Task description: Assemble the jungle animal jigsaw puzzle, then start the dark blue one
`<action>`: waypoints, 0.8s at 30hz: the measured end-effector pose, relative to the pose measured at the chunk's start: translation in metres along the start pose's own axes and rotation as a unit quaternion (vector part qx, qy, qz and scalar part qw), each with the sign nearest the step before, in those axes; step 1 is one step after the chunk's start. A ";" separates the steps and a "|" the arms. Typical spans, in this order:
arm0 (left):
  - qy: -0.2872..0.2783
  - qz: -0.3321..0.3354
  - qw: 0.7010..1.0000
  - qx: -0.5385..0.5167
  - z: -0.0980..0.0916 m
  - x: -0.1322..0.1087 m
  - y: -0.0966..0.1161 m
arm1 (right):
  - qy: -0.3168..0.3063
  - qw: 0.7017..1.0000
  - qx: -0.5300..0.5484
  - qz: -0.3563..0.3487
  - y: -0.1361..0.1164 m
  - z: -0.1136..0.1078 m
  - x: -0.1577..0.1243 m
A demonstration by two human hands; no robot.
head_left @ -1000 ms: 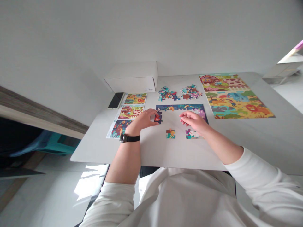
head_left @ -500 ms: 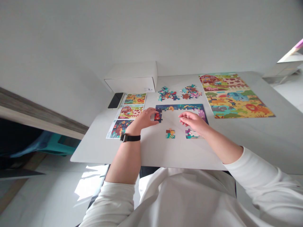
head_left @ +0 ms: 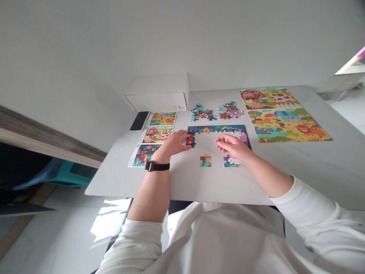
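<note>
A dark blue puzzle border (head_left: 225, 128) lies on the table, with joined pieces along its top and down both sides. My left hand (head_left: 180, 141) is at its left side, thumb and fingers apart around a red and dark piece (head_left: 190, 140) joined there. Over the middle of the border hovers my right hand (head_left: 228, 144), its fingers curled and pressed together; whatever may be between them is too small to see. Below the border are a teal and orange joined section (head_left: 205, 161) and a purple and white one (head_left: 231, 161), partly under my right hand.
Two piles of loose pieces (head_left: 202, 112) (head_left: 229, 110) lie behind the border. A white box (head_left: 156, 101), a phone (head_left: 139, 121) and picture sheets (head_left: 156, 134) are at left. Finished puzzles (head_left: 285, 118) lie at right.
</note>
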State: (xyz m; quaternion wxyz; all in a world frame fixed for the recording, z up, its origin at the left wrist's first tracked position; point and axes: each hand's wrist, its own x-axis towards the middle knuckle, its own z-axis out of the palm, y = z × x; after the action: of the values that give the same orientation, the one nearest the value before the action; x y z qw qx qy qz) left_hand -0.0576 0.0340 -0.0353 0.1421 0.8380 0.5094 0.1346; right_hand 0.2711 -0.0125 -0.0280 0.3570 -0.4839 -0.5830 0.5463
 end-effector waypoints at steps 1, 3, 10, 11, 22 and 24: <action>0.000 0.000 1.000 0.003 0.000 0.000 0.001 | 0.001 1.000 0.000 0.001 0.000 0.000 0.000; 0.000 0.002 1.000 0.009 -0.001 0.001 0.003 | 0.003 1.000 0.002 0.003 -0.001 0.000 0.000; -0.012 -0.007 0.999 0.035 -0.005 -0.001 0.012 | 0.001 1.000 -0.001 0.008 0.001 0.000 0.001; -0.012 -0.008 0.999 0.038 -0.005 -0.001 0.012 | 0.000 1.000 -0.002 0.007 0.002 0.000 0.001; 0.023 -0.019 0.998 0.047 0.002 -0.001 0.020 | 0.002 1.000 -0.003 0.007 -0.001 0.001 0.000; 0.026 -0.024 0.998 0.051 0.005 0.000 0.020 | 0.004 1.000 -0.004 0.008 -0.001 0.001 0.000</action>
State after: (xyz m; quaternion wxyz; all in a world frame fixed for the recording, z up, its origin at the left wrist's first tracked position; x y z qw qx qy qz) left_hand -0.0392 0.0246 -0.0328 0.0895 0.8278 0.5392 0.1266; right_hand 0.2702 -0.0128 -0.0273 0.3536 -0.4920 -0.5797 0.5449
